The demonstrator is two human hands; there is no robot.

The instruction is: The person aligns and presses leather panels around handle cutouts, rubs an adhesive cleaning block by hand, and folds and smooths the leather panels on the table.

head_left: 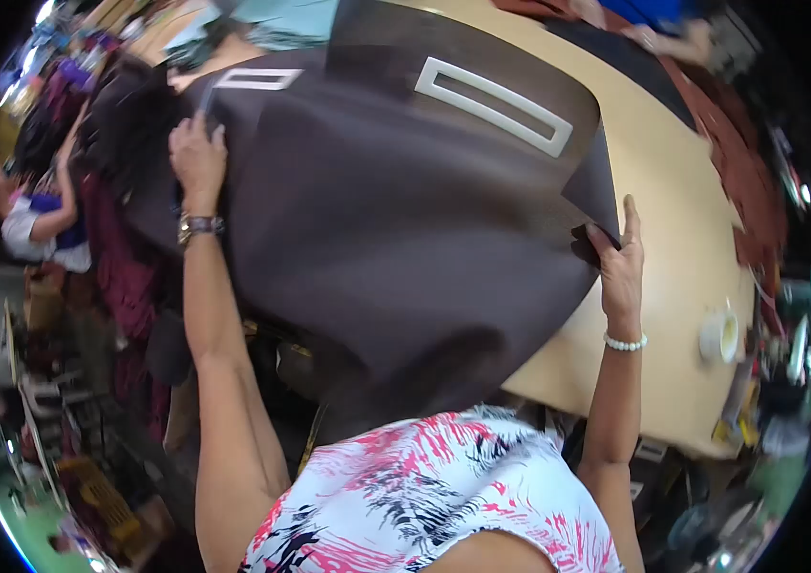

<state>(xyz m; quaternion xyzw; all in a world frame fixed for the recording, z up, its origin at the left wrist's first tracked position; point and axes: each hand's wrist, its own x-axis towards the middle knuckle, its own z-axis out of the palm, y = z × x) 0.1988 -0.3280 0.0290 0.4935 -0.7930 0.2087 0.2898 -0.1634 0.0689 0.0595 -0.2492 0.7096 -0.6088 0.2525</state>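
A large dark brown sheet (358, 210), leather-like, covers much of the table and sags over its near edge. My right hand (621, 272) grips the sheet's right edge between thumb and fingers, with the index finger stretched upward. On the left part of the sheet is my left hand (197, 162), its fingers closed around a thin bluish pen-like stick (206, 99). A white rectangular frame (558, 138) with a long slot lies on the sheet at the upper right. A second white frame (262, 73) lies just beyond my left hand.
The pale wooden table (668, 382) shows at the right, with a white cup (718, 336) near its edge. Light blue pieces (281, 24) and rust-brown material (739, 181) lie around the far side. Other people work at the upper right and left; dark red material (119, 258) hangs at left.
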